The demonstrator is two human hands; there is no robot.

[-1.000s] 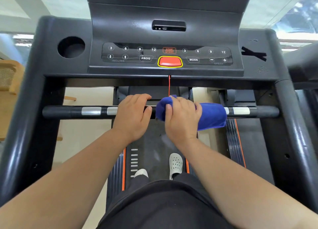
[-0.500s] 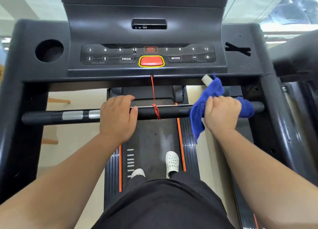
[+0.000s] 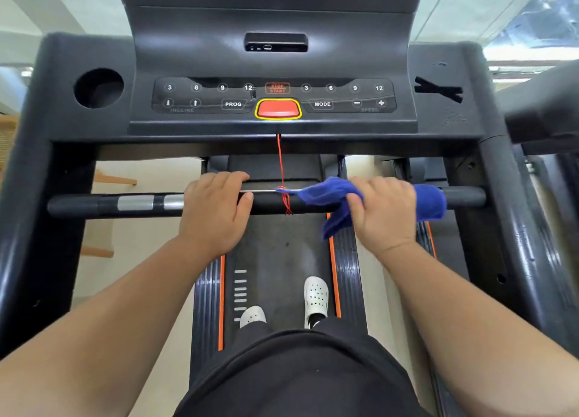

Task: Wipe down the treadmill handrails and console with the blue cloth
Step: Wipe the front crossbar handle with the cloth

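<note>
1. Two hands grip the handrail below the console.
2. Left of the red cord, the left hand curls bare round the handrail.
3. Toward the handrail's right end, the right hand clamps the blue cloth round it; one corner hangs below.

On console keypad, top row: 3, 6, 9, 12 on L; STOP START label in red at centre; 3, 6, 9, 12 again on R. Bottom row: down/up arrows w/ faint "INCLINE" under them, PROG btn, MODE btn, then – and + w/ faint "SPEED" below.
</note>
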